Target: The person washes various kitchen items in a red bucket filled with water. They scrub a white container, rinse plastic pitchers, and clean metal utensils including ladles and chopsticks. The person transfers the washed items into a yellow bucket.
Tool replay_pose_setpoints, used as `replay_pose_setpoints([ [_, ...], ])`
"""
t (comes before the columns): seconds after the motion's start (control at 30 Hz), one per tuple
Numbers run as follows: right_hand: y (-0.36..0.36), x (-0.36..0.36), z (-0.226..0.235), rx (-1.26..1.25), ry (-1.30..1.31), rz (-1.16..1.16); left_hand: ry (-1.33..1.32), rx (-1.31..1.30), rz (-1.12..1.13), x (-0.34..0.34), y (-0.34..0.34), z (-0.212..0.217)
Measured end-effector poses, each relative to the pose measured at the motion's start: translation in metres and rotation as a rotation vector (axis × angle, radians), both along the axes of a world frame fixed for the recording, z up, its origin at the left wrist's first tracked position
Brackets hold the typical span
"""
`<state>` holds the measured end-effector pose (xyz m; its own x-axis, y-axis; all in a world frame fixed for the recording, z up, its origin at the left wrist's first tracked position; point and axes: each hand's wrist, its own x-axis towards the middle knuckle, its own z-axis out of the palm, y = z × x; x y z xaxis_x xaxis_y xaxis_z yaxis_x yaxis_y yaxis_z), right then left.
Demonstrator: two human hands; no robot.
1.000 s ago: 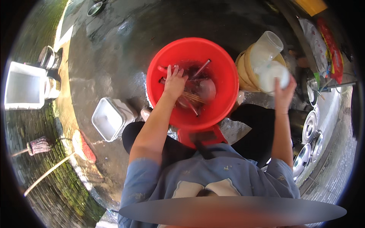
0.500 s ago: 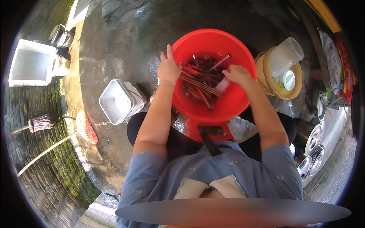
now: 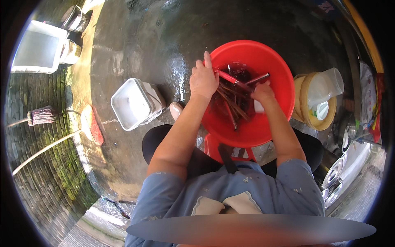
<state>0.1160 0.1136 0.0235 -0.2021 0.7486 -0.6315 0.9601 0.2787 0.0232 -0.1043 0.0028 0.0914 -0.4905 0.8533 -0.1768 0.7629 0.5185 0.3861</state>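
Note:
A large red basin [image 3: 284, 115] stands in front of me with dark water in it. My left hand [image 3: 204, 80] is at the basin's left rim, index finger stretched out, the other fingers closed on the end of a red-handled utensil [image 3: 227, 76]. Its darker end points toward my right hand [image 3: 263, 93], which is closed over the basin on a whitish piece [image 3: 258, 107], cloth or sponge, I cannot tell which. Beneath lie several brown chopsticks [image 3: 232, 103], and a metal-ended tube-like handle [image 3: 260, 78] leans near the right hand.
A white square bucket [image 3: 131, 105] stands on the wet floor at left. Tan buckets [image 3: 306, 117] at right hold a clear plastic container [image 3: 327, 86]. A red-headed broom [image 3: 94, 125] and a mop [image 3: 41, 116] are at far left. Metal lids [image 3: 334, 173] lie at lower right.
My left hand has come off the rim area and now holds the red-handled utensil over the basin. My right hand has moved inward with the whitish piece. The whole view has shifted.

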Motion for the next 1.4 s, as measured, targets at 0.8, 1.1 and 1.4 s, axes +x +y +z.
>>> replay_pose_setpoints([
  [0.8, -0.003, 0.033, -0.019, 0.15, 0.079, -0.145, -0.153, 0.274, -0.293, -0.001, -0.002, 0.046],
  [1.1, 0.001, 0.049, -0.112, -0.013, 0.15, -0.035, 0.428, 0.146, -0.516, 0.033, -0.001, -0.035],
  [1.4, 0.008, 0.038, 0.087, 0.275, 0.149, -0.137, 0.207, -0.413, -0.579, 0.049, 0.011, -0.06],
])
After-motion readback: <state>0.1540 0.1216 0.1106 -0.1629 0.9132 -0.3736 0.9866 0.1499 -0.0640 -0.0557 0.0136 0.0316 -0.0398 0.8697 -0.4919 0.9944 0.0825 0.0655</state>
